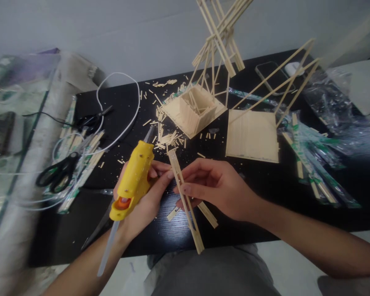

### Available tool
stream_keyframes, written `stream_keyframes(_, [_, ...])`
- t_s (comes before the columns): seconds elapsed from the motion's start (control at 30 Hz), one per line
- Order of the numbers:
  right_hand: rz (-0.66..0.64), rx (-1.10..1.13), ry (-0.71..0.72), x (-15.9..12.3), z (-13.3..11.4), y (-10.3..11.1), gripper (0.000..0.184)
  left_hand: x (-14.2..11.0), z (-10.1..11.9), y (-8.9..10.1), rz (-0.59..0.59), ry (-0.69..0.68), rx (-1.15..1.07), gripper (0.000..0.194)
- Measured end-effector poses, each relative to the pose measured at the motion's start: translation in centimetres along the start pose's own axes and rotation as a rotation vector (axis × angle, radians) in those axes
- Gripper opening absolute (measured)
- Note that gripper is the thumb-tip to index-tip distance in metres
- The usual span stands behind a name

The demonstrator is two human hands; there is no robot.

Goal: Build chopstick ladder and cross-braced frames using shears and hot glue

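Note:
My left hand (pixel 148 197) is wrapped round a yellow glue gun (pixel 134 179), whose nozzle points up and away toward the table's middle; a clear glue stick (pixel 108 248) pokes out of its back. My right hand (pixel 217 187) pinches a long piece made of joined wooden sticks (pixel 185 197), held slanted between both hands. The left fingertips also touch this piece near its top. A shorter stick piece (pixel 208 213) lies on the black table (pixel 342 205) under my right hand.
A small stick-built box with a tall stick frame (pixel 194 109) stands at the table's middle, and a flat stick panel (pixel 253 135) with slanted struts lies to its right. Cut stick bits are scattered about. Scissors (pixel 60 172), white cable (pixel 126 119), wrapped chopsticks (pixel 314 164) and a phone (pixel 273 76) lie around.

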State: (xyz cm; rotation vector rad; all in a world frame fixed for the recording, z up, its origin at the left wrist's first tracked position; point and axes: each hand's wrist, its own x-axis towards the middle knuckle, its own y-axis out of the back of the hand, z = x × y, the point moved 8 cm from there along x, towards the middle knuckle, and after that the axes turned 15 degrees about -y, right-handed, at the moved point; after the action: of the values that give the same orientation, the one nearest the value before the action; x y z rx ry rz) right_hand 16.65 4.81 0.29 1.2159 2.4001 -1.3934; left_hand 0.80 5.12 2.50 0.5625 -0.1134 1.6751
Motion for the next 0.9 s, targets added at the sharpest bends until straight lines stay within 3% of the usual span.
stream_keyframes(0.9, [-0.002,0.015,-0.018,0.22,0.17,0.34,0.036,-0.17,-0.11,0.16,0.021,0.049,-0.029,0.032])
